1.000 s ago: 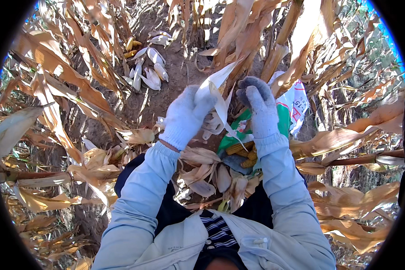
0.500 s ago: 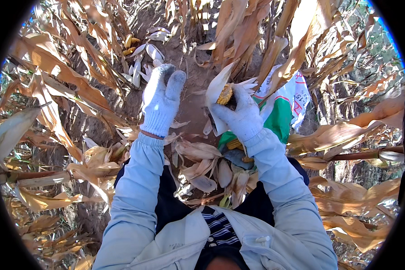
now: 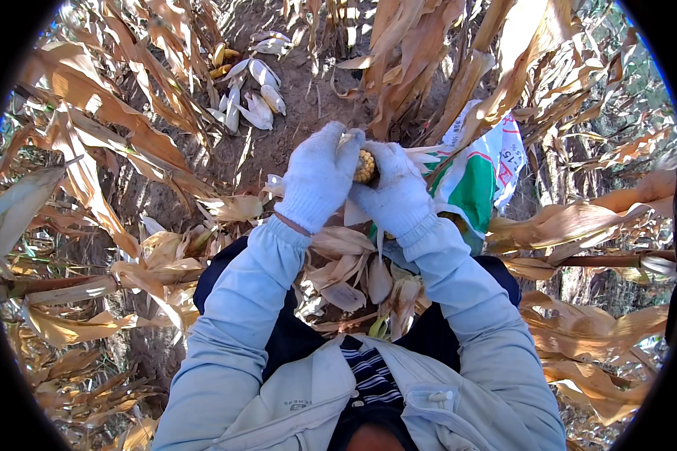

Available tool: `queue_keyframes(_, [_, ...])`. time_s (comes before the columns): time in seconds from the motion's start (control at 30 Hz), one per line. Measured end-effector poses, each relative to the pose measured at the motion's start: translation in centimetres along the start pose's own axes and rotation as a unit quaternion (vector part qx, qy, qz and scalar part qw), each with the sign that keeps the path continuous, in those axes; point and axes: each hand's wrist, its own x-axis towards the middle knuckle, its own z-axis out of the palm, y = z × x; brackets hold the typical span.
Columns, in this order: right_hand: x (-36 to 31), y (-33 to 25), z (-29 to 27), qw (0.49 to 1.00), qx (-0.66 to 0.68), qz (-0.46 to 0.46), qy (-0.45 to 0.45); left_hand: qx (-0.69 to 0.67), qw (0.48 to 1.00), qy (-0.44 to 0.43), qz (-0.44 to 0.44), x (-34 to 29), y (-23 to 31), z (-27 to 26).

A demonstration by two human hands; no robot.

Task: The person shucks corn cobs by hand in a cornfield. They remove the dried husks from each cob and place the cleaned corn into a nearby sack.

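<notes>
One ear of corn [image 3: 365, 167] in the clasp of the right hand [image 3: 393, 192], with yellow kernels visible between the two gloves and most of the rest hidden. Clamped around it with curled fingers and thumb, pale husk [image 3: 421, 155] trailing out past the right knuckles. At the ear's left side, the left hand [image 3: 316, 177], fingers bent over, thumb near the kernels, close up against the right; cannot tell whether pinching husk or only touching. Wearing white knitted gloves on both, with light blue sleeves [image 3: 244, 293] down to the wrists. Just beyond the right wrist, a green and white bag [image 3: 474, 186], crumpled, partly behind the right hand and forearm. Below the hands, between dark-trousered knees, dry husks [image 3: 342, 269] loose on the ground. Well apart, farther ahead and to the left, a small cluster of ears in pale husks [image 3: 257, 114] on brown soil [image 3: 308, 98], with yellow cobs [image 3: 221, 72] near them. All around, withered tan leaves [image 3: 83, 68], and off to the right a stalk [image 3: 617, 261] lying across, roughly level with the knees
</notes>
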Motion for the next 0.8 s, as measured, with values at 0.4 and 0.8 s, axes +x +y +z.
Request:
queue_keyframes(0.4, [0.9,4.3,-1.8,0.808,0.548,0.216,0.035,0.107,0.994,0.037,0.008,3.4,-4.7,-8.2])
queue_keyframes(0.8, [0.8,3.1,-2.1,0.91,0.403,0.092,-0.017,-0.083,0.937,0.254,0.225,2.5,-2.0,-7.1])
